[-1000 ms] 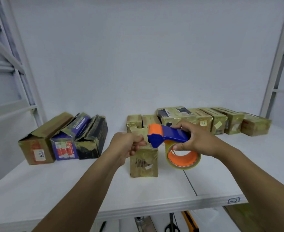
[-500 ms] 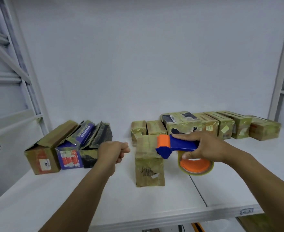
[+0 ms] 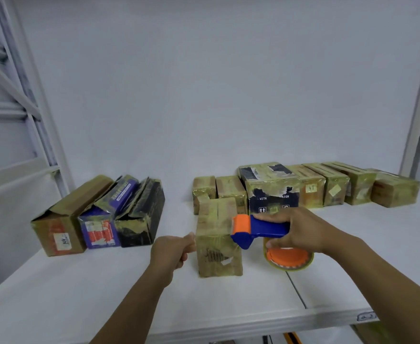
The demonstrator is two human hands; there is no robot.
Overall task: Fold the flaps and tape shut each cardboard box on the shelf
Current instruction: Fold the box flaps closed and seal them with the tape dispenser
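Right hand is wrapped round the blue handle of a tape dispenser, fingers curled under it and thumb on the near side. The dispenser's orange roller sits against the top front edge of a small cardboard box, and its blue nose touches the box's upper right corner. The roll of tape (orange core, yellowish tape) hangs below the hand, just right of the box.

Left hand is curled into a loose fist at the box's upper left corner, with its foremost fingers touching the cardboard. Whether it pinches anything there cannot be told.

The box stands on the white shelf, near the front and roughly in the middle, its top and front wrapped in glossy tape, with a barcode on the front face.

To the left, well apart from it, three longer boxes lie side by side: a brown box, a blue box and a black box, their near ends ragged.

Behind, a row of taped boxes runs along the wall to the right; one of them, a dark printed box, is taller than its neighbours.

A white rack post rises at the right edge.
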